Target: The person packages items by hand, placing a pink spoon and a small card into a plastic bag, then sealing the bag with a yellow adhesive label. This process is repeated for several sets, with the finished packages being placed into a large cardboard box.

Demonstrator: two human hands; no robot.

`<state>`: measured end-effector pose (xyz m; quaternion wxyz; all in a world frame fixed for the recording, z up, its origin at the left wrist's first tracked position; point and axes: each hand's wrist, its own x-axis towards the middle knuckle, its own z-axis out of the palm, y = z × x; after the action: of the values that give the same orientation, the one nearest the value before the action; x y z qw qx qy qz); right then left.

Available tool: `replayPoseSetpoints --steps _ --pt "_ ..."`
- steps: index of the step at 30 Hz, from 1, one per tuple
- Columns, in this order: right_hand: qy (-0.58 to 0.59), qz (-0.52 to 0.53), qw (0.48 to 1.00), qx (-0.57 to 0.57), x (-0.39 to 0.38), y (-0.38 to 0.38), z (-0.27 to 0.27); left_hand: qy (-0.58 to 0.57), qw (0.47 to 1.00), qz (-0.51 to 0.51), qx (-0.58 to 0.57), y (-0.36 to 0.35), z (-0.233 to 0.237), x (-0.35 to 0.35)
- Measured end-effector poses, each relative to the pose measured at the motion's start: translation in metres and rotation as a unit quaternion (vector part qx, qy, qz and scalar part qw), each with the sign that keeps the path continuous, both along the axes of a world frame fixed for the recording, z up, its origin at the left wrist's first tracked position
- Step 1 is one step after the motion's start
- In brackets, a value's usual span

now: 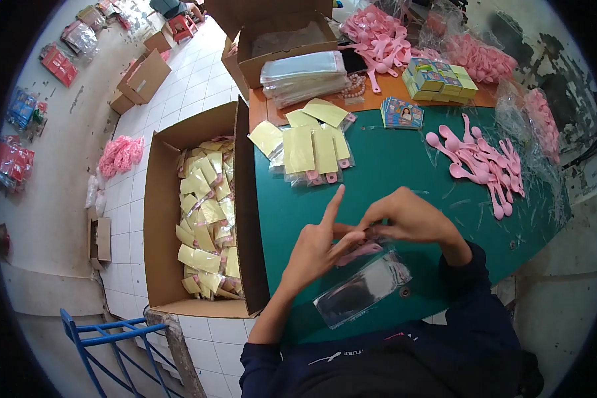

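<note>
My left hand point(317, 249) is over the near part of the green table, index finger stretched out, thumb and other fingers closed at a pink spoon-like piece point(359, 254). My right hand point(408, 215) meets it from the right, fingers bent in a pinch; what lies between its fingertips is hidden. Just below the hands lie clear plastic bags point(361, 290). Loose pink spoons point(481, 162) form a pile to the right. Beyond my left hand are packed bags with pale yellow cards point(312, 147), pink handle ends showing.
Left of the table stands a deep cardboard box point(162, 215) holding many packed bags. At the back are a stack of clear sleeves point(302, 74), printed cards point(402, 113), card bundles point(439, 81) and bagged pink spoons point(481, 58). A blue metal frame point(109, 330) stands lower left.
</note>
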<state>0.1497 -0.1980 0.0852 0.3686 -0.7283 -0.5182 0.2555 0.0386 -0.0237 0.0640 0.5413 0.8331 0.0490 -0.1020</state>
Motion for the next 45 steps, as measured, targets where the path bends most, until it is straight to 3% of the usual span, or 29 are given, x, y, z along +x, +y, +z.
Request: replayPoseSetpoints --steps 6,11,14,17,20,21,24,25,28,31,34,37,40,45 --pt "0.182 -0.155 0.971 0.029 0.018 -0.013 -0.012 -0.035 0.981 -0.063 -0.182 0.042 -0.033 -0.021" --pt "0.173 -0.129 0.975 -0.043 0.009 -0.022 -0.007 -0.019 0.972 0.006 -0.233 0.041 -0.032 -0.026" --pt "0.175 -0.176 0.968 -0.021 0.004 -0.030 -0.022 -0.049 0.975 0.003 -0.217 0.035 -0.035 -0.026" --pt "0.023 -0.265 0.964 -0.016 -0.008 -0.029 -0.022 -0.145 0.982 0.113 -0.032 0.015 -0.048 -0.029" --pt "0.015 -0.255 0.965 0.062 -0.030 -0.014 -0.023 0.012 0.954 0.073 -0.290 -0.002 -0.054 -0.042" --pt "0.026 -0.157 0.987 0.018 -0.034 -0.014 -0.016 0.052 0.937 0.036 -0.343 -0.003 -0.058 -0.045" --pt "-0.012 -0.012 0.999 0.052 -0.050 -0.012 -0.023 0.104 0.892 0.080 -0.432 -0.007 -0.067 -0.055" --pt "0.016 -0.033 0.999 0.030 -0.055 -0.010 -0.025 0.099 0.904 0.077 -0.408 -0.007 -0.070 -0.057" --pt "-0.084 -0.107 0.990 -0.022 -0.069 -0.005 -0.047 0.085 0.938 0.065 -0.330 -0.004 -0.078 -0.064" --pt "-0.072 -0.136 0.988 -0.014 -0.077 0.004 -0.062 0.130 0.922 0.112 -0.346 -0.004 -0.076 -0.059" --pt "-0.102 -0.146 0.984 -0.020 -0.079 0.010 -0.060 0.106 0.945 0.096 -0.296 -0.004 -0.074 -0.056" --pt "-0.018 -0.184 0.983 -0.017 -0.068 0.011 -0.056 0.013 0.991 0.083 -0.107 -0.005 -0.072 -0.054" --pt "-0.152 -0.221 0.962 0.056 -0.042 0.011 -0.080 -0.064 0.992 0.077 0.074 -0.012 -0.067 -0.043" --pt "-0.184 -0.211 0.959 0.039 -0.032 0.013 -0.105 -0.066 0.989 0.095 0.097 -0.014 -0.072 -0.038"
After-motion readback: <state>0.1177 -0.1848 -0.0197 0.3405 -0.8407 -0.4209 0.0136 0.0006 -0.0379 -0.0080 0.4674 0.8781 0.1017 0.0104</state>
